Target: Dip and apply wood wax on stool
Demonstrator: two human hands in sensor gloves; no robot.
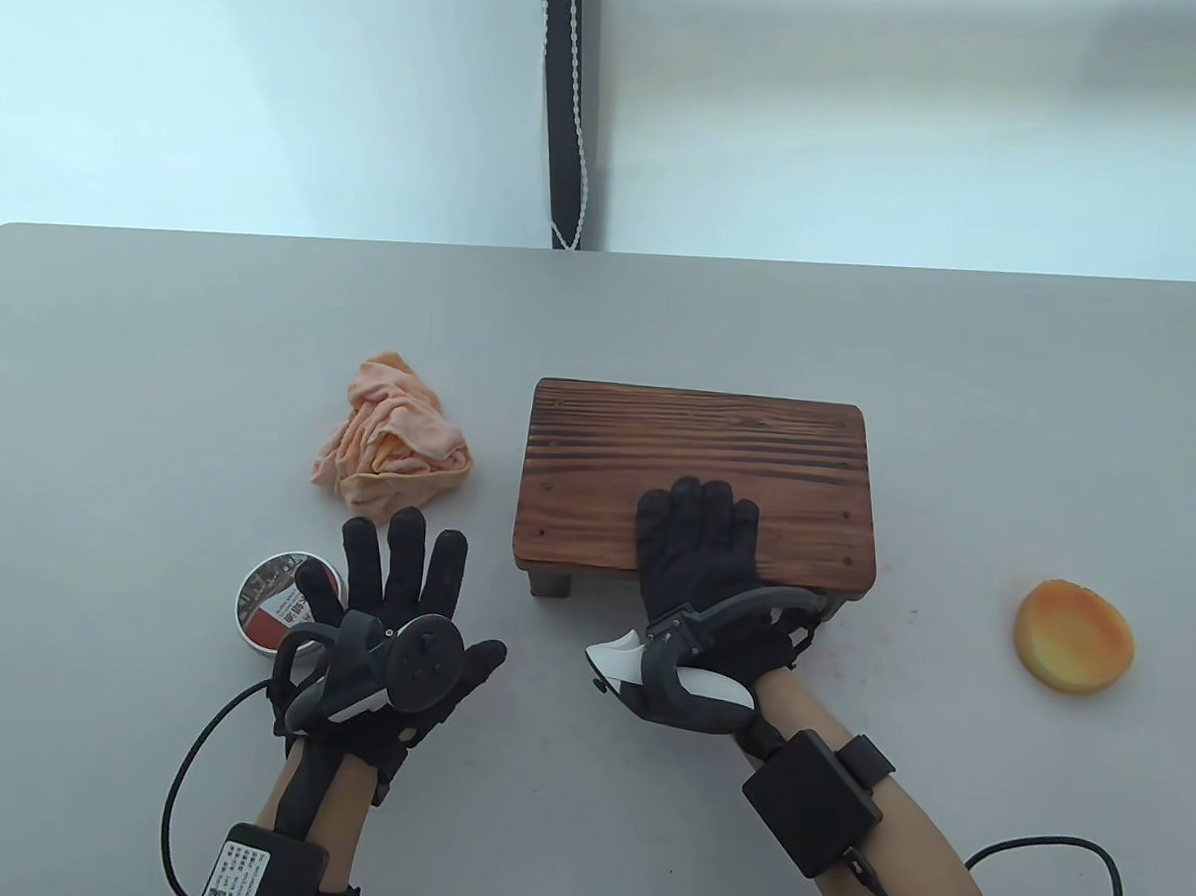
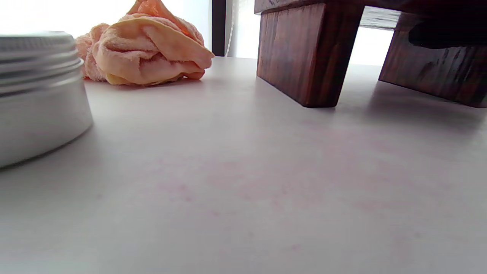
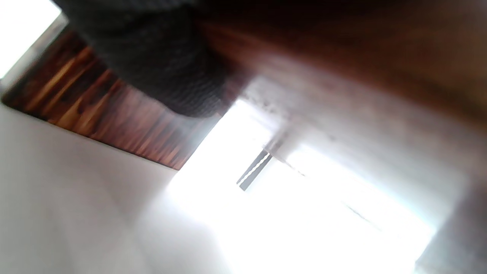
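A small dark wooden stool [image 1: 697,463] stands at the table's middle; its legs [image 2: 308,53] show in the left wrist view. My right hand [image 1: 698,543] lies flat on the stool's near edge, fingers straight. My left hand [image 1: 400,598] rests flat on the table with fingers spread, next to a round metal wax tin [image 1: 269,611] with its lid on, also seen close up as a tin [image 2: 38,95]. A crumpled orange cloth [image 1: 393,447] lies left of the stool, seen again as a cloth [image 2: 148,49]. The right wrist view is blurred, showing glove [image 3: 159,57] and stool wood.
A round orange sponge pad [image 1: 1074,638] lies at the right of the grey table [image 1: 160,395]. A dark post with a beaded cord [image 1: 574,106] stands beyond the far edge. Cables trail from both wrists at the near edge.
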